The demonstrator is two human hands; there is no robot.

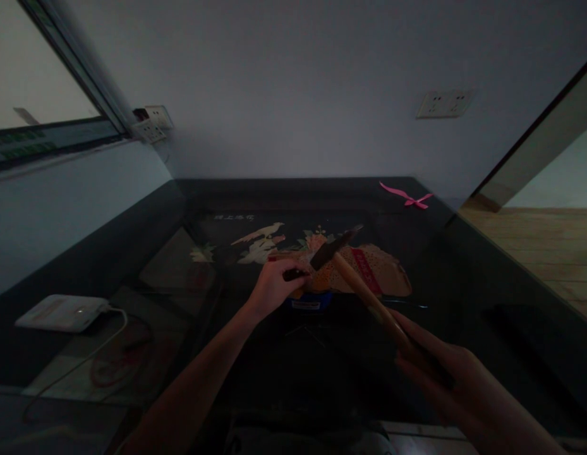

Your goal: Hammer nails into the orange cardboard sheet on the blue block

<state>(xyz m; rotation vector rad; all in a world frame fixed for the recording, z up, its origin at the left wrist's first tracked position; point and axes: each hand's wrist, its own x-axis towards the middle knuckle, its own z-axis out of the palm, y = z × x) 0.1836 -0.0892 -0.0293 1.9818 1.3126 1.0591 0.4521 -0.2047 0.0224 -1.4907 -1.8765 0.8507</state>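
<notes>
My right hand (430, 366) is wrapped round the wooden handle of a hammer (364, 287). The dark hammer head (328, 251) is up and to the left, just right of my left fingertips. My left hand (277, 281) is closed in a pinch on a small dark piece (296, 273), too dim to name. Beneath both hands lies a tan, speckled, flat thing (390, 272) with a red band (366, 270). At its near side is a blue object (308, 303) with a white label. What the hammer head touches, if anything, I cannot tell.
A glossy dark table (284, 373) printed with birds and flowers stands against the wall. On its left lies a white power bank (63, 313) with a white cable (98, 351). A pink ribbon (411, 199) rests at the back right. Wall sockets (445, 104) are above.
</notes>
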